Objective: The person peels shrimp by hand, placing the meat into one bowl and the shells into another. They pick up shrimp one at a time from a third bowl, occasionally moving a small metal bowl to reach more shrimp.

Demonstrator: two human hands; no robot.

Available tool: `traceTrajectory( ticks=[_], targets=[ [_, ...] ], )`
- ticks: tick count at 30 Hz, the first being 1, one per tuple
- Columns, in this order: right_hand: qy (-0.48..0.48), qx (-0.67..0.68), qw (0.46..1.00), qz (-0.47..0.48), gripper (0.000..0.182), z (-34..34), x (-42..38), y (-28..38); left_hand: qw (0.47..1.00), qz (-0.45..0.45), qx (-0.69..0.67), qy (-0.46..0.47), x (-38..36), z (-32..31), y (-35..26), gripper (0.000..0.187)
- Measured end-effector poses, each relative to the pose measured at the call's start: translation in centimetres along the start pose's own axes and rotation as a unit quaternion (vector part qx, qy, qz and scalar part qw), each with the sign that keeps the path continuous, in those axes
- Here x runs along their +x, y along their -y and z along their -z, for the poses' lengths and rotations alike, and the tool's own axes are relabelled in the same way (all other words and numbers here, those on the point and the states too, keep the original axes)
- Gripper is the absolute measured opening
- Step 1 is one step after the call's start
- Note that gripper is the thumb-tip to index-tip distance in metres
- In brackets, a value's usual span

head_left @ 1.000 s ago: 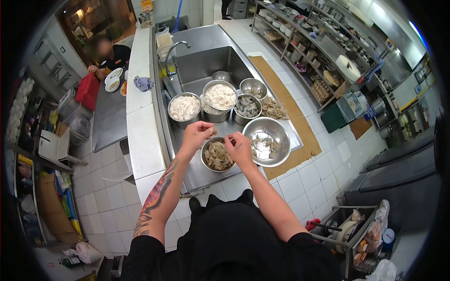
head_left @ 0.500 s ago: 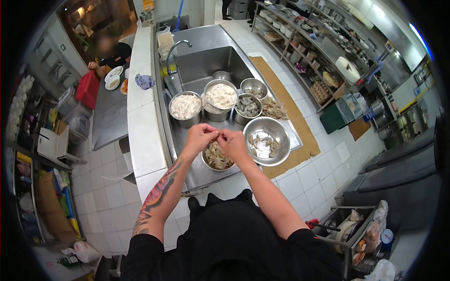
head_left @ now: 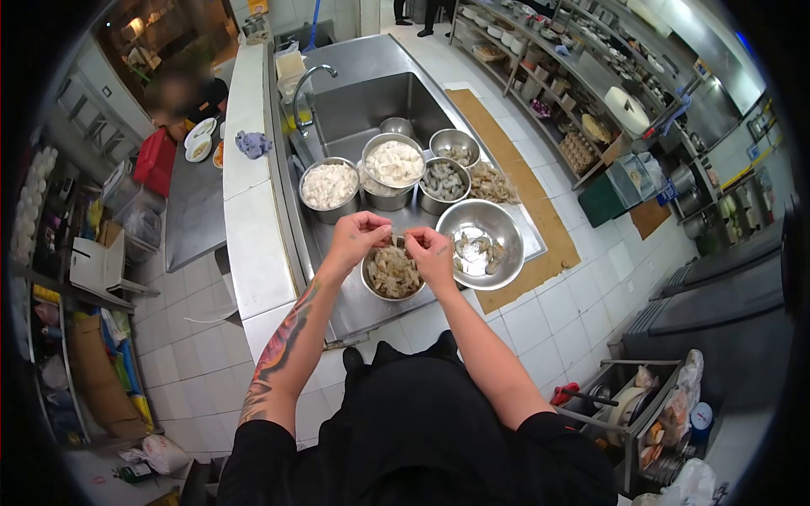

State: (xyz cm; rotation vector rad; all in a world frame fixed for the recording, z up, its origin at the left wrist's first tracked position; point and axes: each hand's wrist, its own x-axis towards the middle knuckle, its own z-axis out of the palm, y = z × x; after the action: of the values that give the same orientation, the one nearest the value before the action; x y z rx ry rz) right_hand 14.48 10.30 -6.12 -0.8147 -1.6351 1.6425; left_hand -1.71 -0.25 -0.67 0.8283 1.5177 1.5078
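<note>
Both my hands hover over a metal bowl (head_left: 371, 289) filled with greyish-brown shrimp or shells (head_left: 393, 271). My left hand (head_left: 358, 239) is closed in a pinch at the bowl's far left side; what its fingertips hold is too small to make out. Opposite it, my right hand (head_left: 431, 254) is also pinched, fingertips down near the contents, its grip hidden. A small gap separates the two hands. Just right of my right hand, a wide steel bowl (head_left: 509, 263) has several shrimp (head_left: 483, 253) at its bottom.
Behind stand pots of pale, whitish pieces (head_left: 330, 185), (head_left: 394, 163) and a pot of grey shrimp (head_left: 443, 180). A smaller bowl (head_left: 456, 145) and a loose brown pile (head_left: 494, 184) lie right. Beyond are the sink (head_left: 354, 118) and faucet (head_left: 305, 97). Another person (head_left: 198, 101) is at left.
My hands were together over the bowl and have now moved apart, left hand slightly left and up, right hand slightly right. The view has shifted a little.
</note>
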Motion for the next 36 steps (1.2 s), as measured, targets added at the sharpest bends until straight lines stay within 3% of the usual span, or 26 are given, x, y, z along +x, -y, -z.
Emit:
traceTrajectory(
  ticks=[5,7,8,10,11,13,14,16,18,23,29,33,34,35,36],
  targets=[
    [-0.009,-0.175,0.981,0.077,0.018,0.7,-0.5,-3.2,0.999,-0.001,0.02,-0.036,0.0,0.0,-0.2,0.021],
    [0.054,-0.271,0.948,0.159,0.02,0.8,-0.7,-3.3,0.999,-0.005,0.014,-0.042,0.0,0.2,-0.3,0.021],
    [0.055,-0.271,0.948,0.158,0.02,0.8,-0.7,-3.4,0.999,-0.004,0.012,-0.04,0.0,0.3,-0.3,0.021],
    [0.086,-0.278,0.956,0.026,0.016,0.7,-0.6,-2.4,0.999,-0.004,0.009,-0.039,0.0,0.2,-0.3,0.021],
    [0.088,-0.278,0.956,0.026,0.016,0.7,-0.4,-1.9,0.999,0.002,0.009,-0.036,0.1,0.2,-0.1,0.022],
    [0.084,-0.04,0.992,-0.091,0.021,0.4,0.1,0.5,0.999,0.008,0.009,-0.033,0.2,0.3,0.2,0.022],
    [0.084,-0.04,0.992,-0.091,0.021,0.2,0.2,1.4,1.0,0.003,0.02,-0.023,0.2,0.4,0.5,0.022],
    [0.094,0.108,0.987,-0.077,0.024,-0.7,0.3,2.6,0.999,-0.003,0.03,-0.01,0.3,0.2,0.8,0.021],
    [0.096,0.148,0.982,-0.068,0.023,-1.6,0.7,2.8,0.995,-0.047,0.084,-0.009,0.4,-0.1,0.6,0.019],
    [0.084,0.207,0.972,-0.077,0.017,-1.9,1.0,2.2,0.995,-0.047,0.09,-0.016,0.6,0.0,1.2,0.015],
    [0.056,0.202,0.976,-0.054,0.012,-1.2,0.7,2.4,0.997,-0.049,0.009,-0.055,1.1,0.7,1.4,0.018],
    [0.074,0.096,0.992,-0.034,0.019,0.4,0.7,-0.9,0.996,-0.025,-0.007,-0.089,0.9,1.3,0.3,0.018],
    [0.129,-0.13,0.98,0.073,0.025,0.8,0.6,-1.9,0.997,-0.031,0.017,-0.072,0.9,1.3,0.6,0.018],
    [0.174,-0.347,0.905,0.174,0.03,1.3,0.7,-2.9,0.997,-0.039,0.042,-0.053,1.0,1.2,0.8,0.018],
    [0.167,-0.285,0.939,0.097,0.035,0.9,0.6,-2.5,0.997,-0.04,0.042,-0.049,1.1,1.2,0.7,0.018]
  ],
)
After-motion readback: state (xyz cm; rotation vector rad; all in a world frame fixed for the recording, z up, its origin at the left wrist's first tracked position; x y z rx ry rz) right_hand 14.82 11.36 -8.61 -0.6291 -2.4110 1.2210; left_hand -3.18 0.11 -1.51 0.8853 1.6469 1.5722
